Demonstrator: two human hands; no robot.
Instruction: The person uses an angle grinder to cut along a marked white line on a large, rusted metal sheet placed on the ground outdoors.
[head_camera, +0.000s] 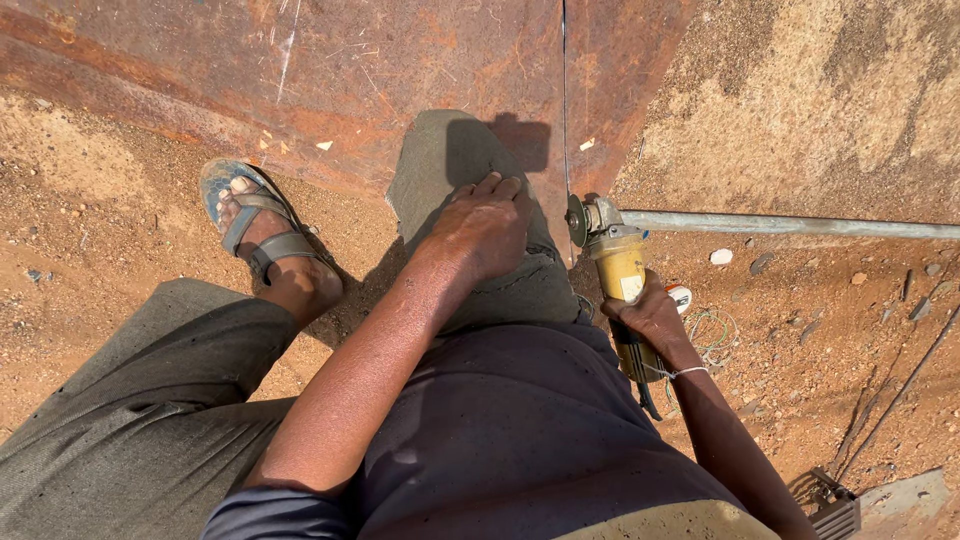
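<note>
My right hand (652, 315) grips a yellow angle grinder (618, 262) by its body, with the disc (577, 220) set against the edge of a rusty steel sheet (330, 70) at a thin cut line. My left hand (487, 225) rests flat on my bent right knee, fingers spread, holding nothing. A thin string is tied round my right wrist.
My left foot in a grey sandal (258, 228) stands on red dirt beside the sheet. A grey metal pipe (790, 226) runs off to the right. Green wire (712, 335), small stones and a dark cable (900, 395) lie on the ground at right.
</note>
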